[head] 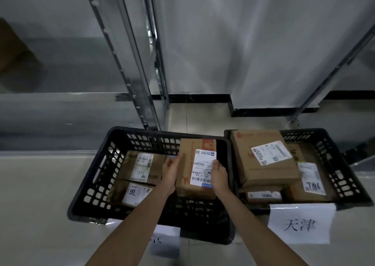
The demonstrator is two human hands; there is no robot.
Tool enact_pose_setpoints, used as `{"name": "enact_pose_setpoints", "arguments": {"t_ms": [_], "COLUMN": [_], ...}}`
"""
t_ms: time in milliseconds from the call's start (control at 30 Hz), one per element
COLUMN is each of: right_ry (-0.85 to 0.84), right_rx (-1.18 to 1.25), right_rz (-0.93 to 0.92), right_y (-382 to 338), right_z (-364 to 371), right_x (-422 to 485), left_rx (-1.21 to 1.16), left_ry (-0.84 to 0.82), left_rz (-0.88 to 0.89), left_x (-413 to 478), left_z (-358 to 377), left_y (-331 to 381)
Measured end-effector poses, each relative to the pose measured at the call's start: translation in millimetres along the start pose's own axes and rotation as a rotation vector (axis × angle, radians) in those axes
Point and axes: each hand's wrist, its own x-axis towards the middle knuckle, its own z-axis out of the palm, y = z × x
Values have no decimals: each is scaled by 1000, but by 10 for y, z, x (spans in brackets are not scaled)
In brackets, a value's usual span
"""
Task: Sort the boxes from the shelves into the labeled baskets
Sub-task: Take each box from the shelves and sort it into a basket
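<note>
Both hands clasp a labelled cardboard box [195,167] over the left black basket [97,176]: left hand [172,169] on its left side, right hand [219,175] on its right, beside two boxes [140,176] inside.

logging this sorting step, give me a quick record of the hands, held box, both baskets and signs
held box: brown cardboard, white label on top, at the right part of the left basket; resting or not, cannot tell
left hand: grips its left side
right hand: grips its right side
left basket: black, two labelled boxes on its left
right basket: black, boxes stacked, large box on top
right sign: white paper, 天津
left sign: partly hidden, unreadable
</note>
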Motion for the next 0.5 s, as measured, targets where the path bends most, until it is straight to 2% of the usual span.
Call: {"name": "enact_pose_setpoints", "arguments": {"t_ms": [167, 367, 500], "right_ry": [88, 188, 304], "right_rx": [-76, -142, -261], "right_rz": [-23, -33, -115], "right_y": [268, 189, 252], "right_z": [131, 132, 215], "right_x": [134, 117, 15], "left_rx": [117, 161, 180], "left_ry": [-11, -31, -54], "left_rz": [7, 41, 62], "left_x": [259, 356, 392], "left_z": [-35, 53, 44], "left_y": [-334, -467, -470]}}
